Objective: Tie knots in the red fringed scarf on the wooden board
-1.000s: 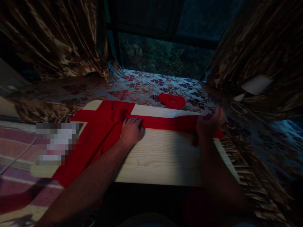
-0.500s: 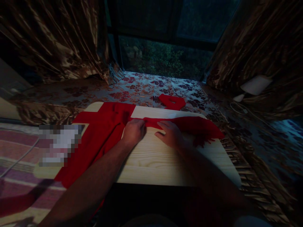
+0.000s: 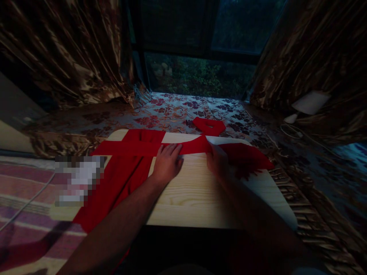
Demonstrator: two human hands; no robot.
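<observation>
One red fringed scarf lies across the wooden desk; the left hand, fingers extended, presses it flat, seemingly as an anchor, while the right hand, grip closed, pinches its raised edge, apparently for tension.

The left hand lies over a red strip of fabric, and the right hand grips it farther right, where its edge peaks. The strip crosses a wider red cloth on a pale wooden table — whether they are one piece is hard to tell in this dimness. Past the far edge, a red loop rests on a floral cover.
</observation>
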